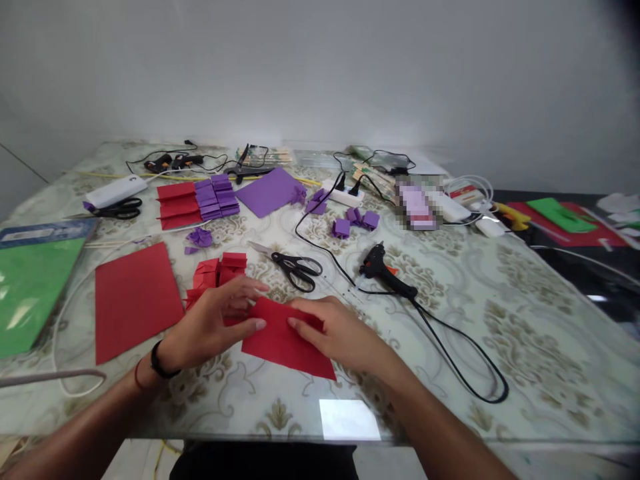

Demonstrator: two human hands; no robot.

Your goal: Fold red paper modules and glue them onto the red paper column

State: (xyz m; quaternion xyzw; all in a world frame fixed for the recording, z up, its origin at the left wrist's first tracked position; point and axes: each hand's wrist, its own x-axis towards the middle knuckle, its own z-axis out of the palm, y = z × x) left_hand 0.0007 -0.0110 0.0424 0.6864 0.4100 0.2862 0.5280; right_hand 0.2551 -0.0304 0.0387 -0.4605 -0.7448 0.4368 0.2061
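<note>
A red paper sheet (285, 347) lies on the glass-topped table (525, 347) in front of me. My left hand (215, 323) rests on its left edge with the fingers bent and the thumb and fingertips pressing the paper. My right hand (333, 330) lies on the sheet's right part, fingers together and pushing down on it. Just behind my left hand sits a heap of folded red paper pieces (217, 273).
Black scissors (295, 267) and a black glue gun (383, 270) with its cable lie behind my hands. A larger red sheet (135, 300) and green paper (30, 287) are at left. Folded purple and red stacks (200, 200), a purple sheet (270, 190), a power strip (343, 195) stand farther back.
</note>
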